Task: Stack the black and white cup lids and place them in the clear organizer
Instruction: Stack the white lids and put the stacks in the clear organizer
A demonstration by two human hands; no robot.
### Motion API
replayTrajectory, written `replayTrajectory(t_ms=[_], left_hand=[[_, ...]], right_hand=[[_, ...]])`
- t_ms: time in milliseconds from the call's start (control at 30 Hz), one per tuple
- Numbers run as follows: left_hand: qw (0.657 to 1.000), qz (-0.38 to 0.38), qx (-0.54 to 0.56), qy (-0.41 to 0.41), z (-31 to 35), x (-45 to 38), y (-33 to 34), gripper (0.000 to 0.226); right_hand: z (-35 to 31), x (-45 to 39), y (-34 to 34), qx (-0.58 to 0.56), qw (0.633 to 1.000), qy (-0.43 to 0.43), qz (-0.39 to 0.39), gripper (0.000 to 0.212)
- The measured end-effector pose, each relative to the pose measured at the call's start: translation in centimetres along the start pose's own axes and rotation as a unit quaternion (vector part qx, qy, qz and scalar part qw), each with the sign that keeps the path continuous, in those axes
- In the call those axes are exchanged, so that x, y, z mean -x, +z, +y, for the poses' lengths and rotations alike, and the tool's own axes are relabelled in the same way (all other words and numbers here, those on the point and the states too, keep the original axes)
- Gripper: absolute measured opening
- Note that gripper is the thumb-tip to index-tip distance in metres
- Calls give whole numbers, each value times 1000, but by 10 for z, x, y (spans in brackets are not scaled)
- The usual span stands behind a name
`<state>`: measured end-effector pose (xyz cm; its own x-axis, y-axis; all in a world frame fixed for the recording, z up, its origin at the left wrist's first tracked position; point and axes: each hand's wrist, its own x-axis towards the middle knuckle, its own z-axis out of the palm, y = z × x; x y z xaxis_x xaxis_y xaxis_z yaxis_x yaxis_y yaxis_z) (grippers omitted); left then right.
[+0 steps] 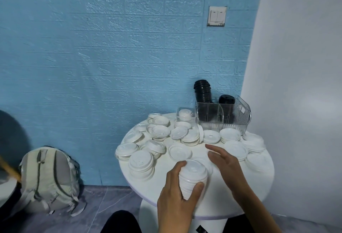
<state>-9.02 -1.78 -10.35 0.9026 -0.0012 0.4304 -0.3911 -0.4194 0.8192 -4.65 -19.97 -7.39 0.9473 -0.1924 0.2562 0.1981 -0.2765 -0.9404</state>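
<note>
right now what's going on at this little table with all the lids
A person is sorting cup lids at a round white table. The left hand grips a stack of white lids, while the right hand reaches open toward the loose white lids spread over the tabletop. The clear organizer at the back already holds two stacks of black lids. No loose black lids are visible on the table.
</note>
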Motion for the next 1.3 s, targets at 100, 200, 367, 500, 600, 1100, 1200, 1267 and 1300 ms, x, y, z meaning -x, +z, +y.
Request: replayTrajectory(t_ms=[100, 200, 367, 500, 600, 1100, 1200, 1267, 1300], left_hand=[[1000, 4, -4, 4, -2, -1, 2, 66], [1000, 7, -3, 4, -3, -1, 4, 66], [1000, 10, 2, 7, -2, -1, 1, 73], [1000, 4, 6, 8, -3, 0, 2, 67], [1000, 1, 5, 4, -4, 0, 3, 67], [1000, 3, 5, 7, -2, 0, 2, 71], [1000, 5, 2, 7, 0, 1, 2, 69], [1000, 5, 4, 4, -1, 1, 2, 69], [1000, 5, 5, 2, -1, 1, 2, 69]], right_hand=[[18, -15, -5, 173, 982, 9, -78, 43], [21, -19, -3, 263, 952, 14, -158, 93], [13, -22, -1, 287, 931, 21, -225, 110], [11, -29, -8, 299, 920, 13, -252, 88], [-2, -35, -7, 311, 909, -8, -277, 83], [-9, -48, -20, 363, 906, -78, -201, 87], [-23, -42, -27, 302, 938, -100, -140, 73], [-32, -36, -26, 234, 962, -90, -108, 68], [-36, -32, -24, 193, 973, -85, -95, 66]])
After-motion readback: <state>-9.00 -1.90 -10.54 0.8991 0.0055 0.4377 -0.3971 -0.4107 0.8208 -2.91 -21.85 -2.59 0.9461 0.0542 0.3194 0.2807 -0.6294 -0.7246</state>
